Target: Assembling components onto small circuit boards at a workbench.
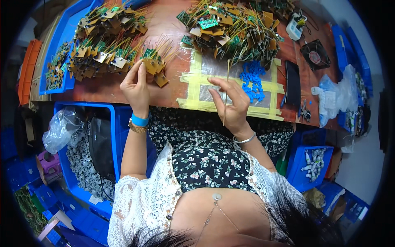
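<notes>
My left hand (136, 88) is at the near edge of the circuit boards, thumb and forefinger pinched together. Its fingertips meet beside a small cluster of brown boards (154, 68) with green parts and thin wires; whether they grip a board is hard to make out. In my right hand (233, 103) is a thin tan stick (226, 92) with a small rounded tip, standing nearly upright across the fingers. Thumb and forefinger of that hand are apart. Beyond and right of it, small blue pieces (252, 80) lie heaped on a clear sheet edged with yellow tape (193, 78).
Large heaps of wired circuit boards (234, 31) cover the far table. To the right are a black fan (315, 54), a white power socket (294, 26), a dark flat case (292, 84) and plastic bags (335, 96). Blue bins (61, 142) flank my lap below the table edge.
</notes>
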The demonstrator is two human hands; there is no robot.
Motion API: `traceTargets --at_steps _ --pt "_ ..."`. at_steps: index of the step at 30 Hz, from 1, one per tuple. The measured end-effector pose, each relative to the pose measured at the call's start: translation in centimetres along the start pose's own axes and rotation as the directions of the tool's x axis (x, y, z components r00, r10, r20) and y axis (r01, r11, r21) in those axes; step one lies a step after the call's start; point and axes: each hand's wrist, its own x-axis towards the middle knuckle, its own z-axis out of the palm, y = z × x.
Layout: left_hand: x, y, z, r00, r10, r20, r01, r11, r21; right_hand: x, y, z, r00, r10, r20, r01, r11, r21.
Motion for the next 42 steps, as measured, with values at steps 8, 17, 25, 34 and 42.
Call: traceTargets --at_steps 8,17,25,34,42 --pt "1.1 3.5 -1.8 0.941 0.319 0.115 -0.33 0.783 0.528 -1.8 0.3 -1.1 1.0 0.02 -0.001 -0.02 0.998 -0.055" --pt "1.0 12.5 -1.9 0.904 0.252 0.346 -0.194 0.962 -0.194 -2.3 0.4 -2.5 0.998 0.061 -0.029 -0.063 0.994 -0.089" --pt "0.0 13.3 -1.9 0.877 0.364 0.313 -0.334 0.931 -0.145 -5.6 -1.4 -4.8 0.99 0.088 -0.112 -0.102 0.986 -0.129" --pt "0.8 15.5 -3.1 0.822 0.557 0.116 -0.554 0.83 -0.057 -8.0 -3.8 -5.8 0.988 0.058 -0.146 -0.086 0.978 -0.188" --pt "-3.7 12.6 -4.8 0.868 0.412 0.278 -0.433 0.901 0.014 -6.6 -4.2 -5.3 0.987 -0.093 -0.133 0.063 0.974 -0.218"
